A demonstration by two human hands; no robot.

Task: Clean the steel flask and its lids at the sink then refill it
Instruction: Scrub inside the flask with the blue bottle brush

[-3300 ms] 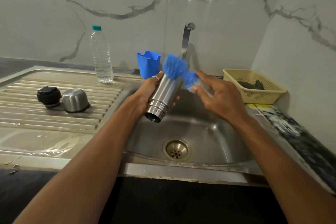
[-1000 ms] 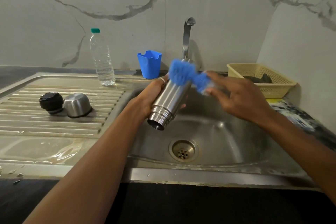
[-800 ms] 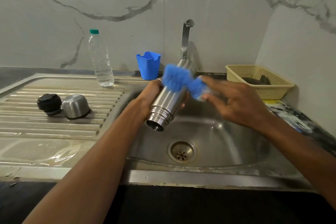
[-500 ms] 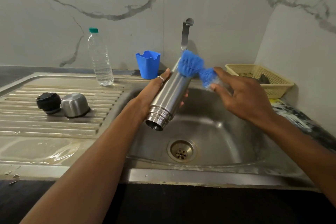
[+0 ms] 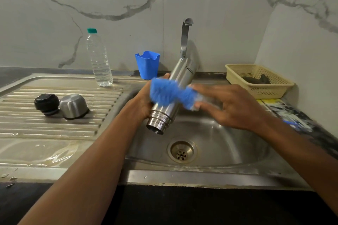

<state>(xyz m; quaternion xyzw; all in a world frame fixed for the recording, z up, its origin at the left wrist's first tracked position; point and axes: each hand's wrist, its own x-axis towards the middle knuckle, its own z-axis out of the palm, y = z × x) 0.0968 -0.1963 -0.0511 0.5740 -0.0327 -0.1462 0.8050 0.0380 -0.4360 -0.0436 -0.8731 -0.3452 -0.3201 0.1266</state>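
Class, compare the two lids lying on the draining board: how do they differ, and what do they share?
The black lid is dark and dull; the steel lid is shiny metal. The black lid looks smaller than the steel lid. The black lid sits left of the steel lid. Both rest side by side on the draining board.

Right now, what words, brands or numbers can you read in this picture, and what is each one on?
"NOI": on the side of the flask, seen upside down; the letters next to it are too blurred to read.
Printed sheet on the counter at the right: blurred, unreadable.
Water bottle: no readable label.
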